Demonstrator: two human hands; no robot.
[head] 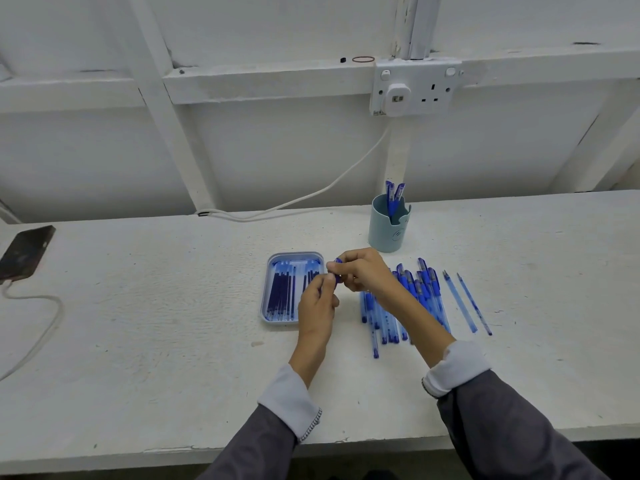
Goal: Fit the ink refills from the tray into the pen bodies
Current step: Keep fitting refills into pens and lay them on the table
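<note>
Workbench (173, 323) scene | left hand (317, 301) and right hand (363, 271) each pinch a dark-blue pen piece (337, 278) between curled fingertips | ink refills (282, 296) lie in pale blue tray (267, 292), 9 o'clock of the hands | pen bodies (420, 292) heaped at 3 o'clock | pen cup (386, 230) at 1 o'clock

My left hand (317, 304) is covering the right edge of the tray (266, 296), my right forearm (415, 320) is hiding part of the pens (427, 285), and my fingers (348, 261) are concealing most of a blue piece (338, 260).
</note>
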